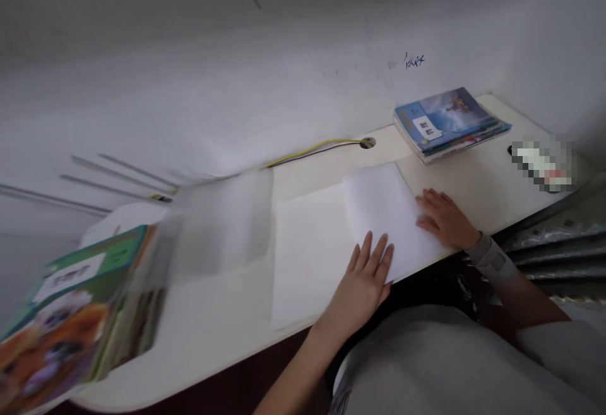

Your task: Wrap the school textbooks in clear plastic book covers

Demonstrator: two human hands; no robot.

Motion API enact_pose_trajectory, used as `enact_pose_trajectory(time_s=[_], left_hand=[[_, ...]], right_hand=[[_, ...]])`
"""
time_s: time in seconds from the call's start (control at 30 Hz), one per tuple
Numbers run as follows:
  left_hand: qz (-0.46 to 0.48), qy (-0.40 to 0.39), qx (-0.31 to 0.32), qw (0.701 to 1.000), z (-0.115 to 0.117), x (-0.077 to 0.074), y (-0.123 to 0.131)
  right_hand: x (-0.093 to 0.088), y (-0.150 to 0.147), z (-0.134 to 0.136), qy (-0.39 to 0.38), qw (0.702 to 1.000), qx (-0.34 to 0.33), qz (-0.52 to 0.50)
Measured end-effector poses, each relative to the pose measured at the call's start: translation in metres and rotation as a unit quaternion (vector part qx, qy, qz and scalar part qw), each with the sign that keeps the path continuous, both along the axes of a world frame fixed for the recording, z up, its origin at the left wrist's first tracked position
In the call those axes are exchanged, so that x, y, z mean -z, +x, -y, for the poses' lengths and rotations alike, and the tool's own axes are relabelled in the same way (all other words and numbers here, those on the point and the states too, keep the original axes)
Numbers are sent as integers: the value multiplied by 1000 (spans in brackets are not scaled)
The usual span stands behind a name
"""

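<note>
A white sheet or booklet with blank pages lies near the desk's front edge, its right part raised slightly over a wider white sheet to the left. My left hand rests flat on its lower part, fingers spread. At its right edge is my right hand, fingers stretched out and touching the paper's side. Whether these are loose sheets or a bound cover, I cannot tell. Further left, a translucent plastic-looking sheet lies blurred on the desk.
A stack of books with a blue cover sits at the back right. A blurred phone-like object is at the far right. Another book stack, green and orange on top, stands at the left. Yellow and black cables run along the wall.
</note>
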State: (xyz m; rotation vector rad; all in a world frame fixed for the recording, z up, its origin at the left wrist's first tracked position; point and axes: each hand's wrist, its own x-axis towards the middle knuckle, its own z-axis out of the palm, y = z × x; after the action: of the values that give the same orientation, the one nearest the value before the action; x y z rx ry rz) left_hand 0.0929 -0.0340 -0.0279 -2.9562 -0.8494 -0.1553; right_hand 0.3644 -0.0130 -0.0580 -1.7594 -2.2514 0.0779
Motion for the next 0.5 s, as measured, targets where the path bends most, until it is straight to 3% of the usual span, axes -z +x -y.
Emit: enact_pose_trajectory(time_s=[0.17, 0.5], left_hand=[[11, 38, 1, 999, 4, 8, 9], [7, 45, 46, 998, -6, 4, 14]], right_hand=[[1, 1, 1, 1, 1000, 1, 13], [-1, -1, 1, -3, 1000, -13, 21]])
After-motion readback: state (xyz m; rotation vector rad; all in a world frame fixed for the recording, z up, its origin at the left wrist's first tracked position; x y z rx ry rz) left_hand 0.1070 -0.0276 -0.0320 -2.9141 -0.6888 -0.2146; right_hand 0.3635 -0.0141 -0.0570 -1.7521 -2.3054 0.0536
